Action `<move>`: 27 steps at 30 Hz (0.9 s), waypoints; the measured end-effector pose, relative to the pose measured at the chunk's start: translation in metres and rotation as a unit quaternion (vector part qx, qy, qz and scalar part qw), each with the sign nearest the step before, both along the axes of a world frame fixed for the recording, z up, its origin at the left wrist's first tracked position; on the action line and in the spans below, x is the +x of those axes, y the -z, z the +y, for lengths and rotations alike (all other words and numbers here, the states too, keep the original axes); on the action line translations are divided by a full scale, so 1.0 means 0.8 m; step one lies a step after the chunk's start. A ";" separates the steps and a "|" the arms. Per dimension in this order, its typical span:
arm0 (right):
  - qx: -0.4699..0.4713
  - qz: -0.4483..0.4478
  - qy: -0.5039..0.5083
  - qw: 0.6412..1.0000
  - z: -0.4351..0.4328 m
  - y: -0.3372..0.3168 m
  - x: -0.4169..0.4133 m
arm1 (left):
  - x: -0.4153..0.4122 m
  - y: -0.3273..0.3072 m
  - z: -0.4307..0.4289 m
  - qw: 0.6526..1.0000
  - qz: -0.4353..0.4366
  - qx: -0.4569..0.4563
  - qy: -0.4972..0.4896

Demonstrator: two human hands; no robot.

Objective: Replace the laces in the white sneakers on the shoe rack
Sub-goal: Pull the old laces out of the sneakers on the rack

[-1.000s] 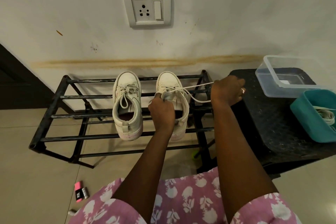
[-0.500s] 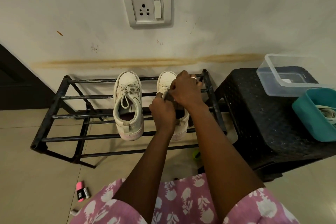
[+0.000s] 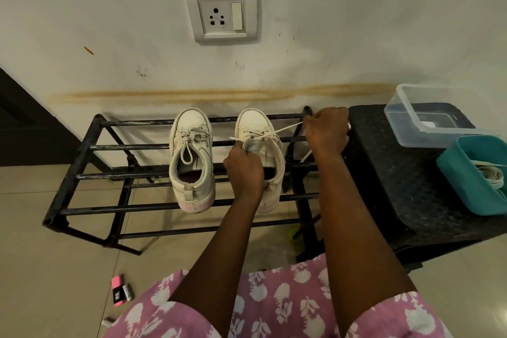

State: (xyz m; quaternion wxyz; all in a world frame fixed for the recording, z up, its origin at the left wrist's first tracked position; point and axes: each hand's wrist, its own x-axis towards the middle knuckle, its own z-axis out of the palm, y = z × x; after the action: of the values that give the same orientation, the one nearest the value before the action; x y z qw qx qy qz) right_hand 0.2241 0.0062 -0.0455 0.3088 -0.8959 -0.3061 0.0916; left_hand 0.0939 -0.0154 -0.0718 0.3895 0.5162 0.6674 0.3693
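Two white sneakers stand toes to the wall on the top bars of a black metal shoe rack (image 3: 82, 145). The left sneaker (image 3: 192, 159) is laced and tied with a loop. My left hand (image 3: 242, 170) grips the right sneaker (image 3: 260, 129) at its tongue, near one lace end. My right hand (image 3: 326, 132) is closed on the white lace (image 3: 285, 127) and holds it taut out to the right of that shoe; a loose end hangs below the hand.
A black stool (image 3: 406, 186) stands to the right of the rack, carrying a clear plastic box (image 3: 428, 121) and a teal tub (image 3: 466, 186) with white laces inside. A pink item and small batteries (image 3: 120, 289) lie on the tiled floor. The wall has a power socket (image 3: 222, 14).
Half a second ago my right hand was over the right sneaker beside my left hand. It has now pulled the lace out to the right, as it was a second ago.
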 end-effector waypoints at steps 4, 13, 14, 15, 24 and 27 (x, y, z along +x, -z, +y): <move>0.039 0.010 0.101 0.994 -0.019 -0.007 0.027 | -0.001 0.003 0.003 1.000 -0.012 -0.002 -0.009; -0.004 0.096 0.015 0.995 -0.017 0.007 0.033 | -0.004 0.001 0.017 0.996 0.028 0.015 0.079; -0.013 0.108 -0.003 0.994 -0.016 0.007 0.028 | -0.004 -0.002 0.021 0.995 0.037 0.017 0.094; -0.022 0.118 -0.017 0.993 -0.015 0.008 0.024 | -0.004 -0.004 0.026 0.993 0.045 0.021 0.107; -0.030 0.089 -0.145 0.985 -0.007 0.007 0.002 | -0.018 -0.009 0.058 0.981 0.123 0.074 0.132; -0.024 0.075 -0.187 0.979 -0.007 0.002 -0.006 | -0.024 -0.015 0.073 0.960 0.187 0.068 0.199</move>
State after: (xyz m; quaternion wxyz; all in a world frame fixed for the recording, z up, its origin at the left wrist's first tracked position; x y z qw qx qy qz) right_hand 0.2192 0.0003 -0.0472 0.2870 -0.8202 -0.4423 0.2221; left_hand 0.0750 0.0432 -0.0595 0.2875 0.7238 0.5851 0.2260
